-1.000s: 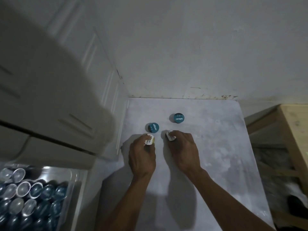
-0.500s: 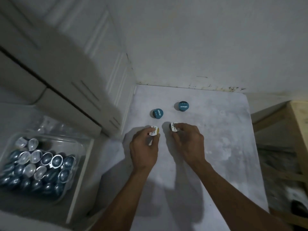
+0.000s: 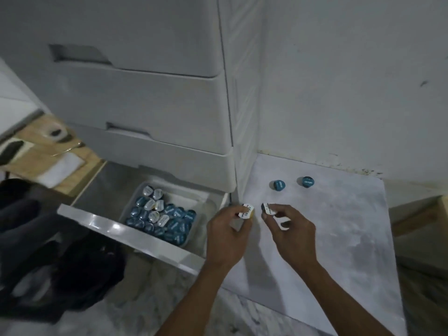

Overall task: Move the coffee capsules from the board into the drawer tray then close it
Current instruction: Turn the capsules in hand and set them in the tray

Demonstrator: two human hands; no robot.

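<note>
tray (image 3: 194,202) in open drawer (image 3: 135,236): full of caps | L hand (image 3: 226,235) + R hand (image 3: 289,230): each pinching 1 capsule; board (image 3: 339,238): 2 left

Both blue capsules (image 3: 277,185) on the board carry white lettering, too blurred to read.

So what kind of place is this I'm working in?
Probably a home storage corner: a grey plastic drawer unit against a scuffed wall, its bottom drawer open, and a tray of coffee capsules inside.
</note>
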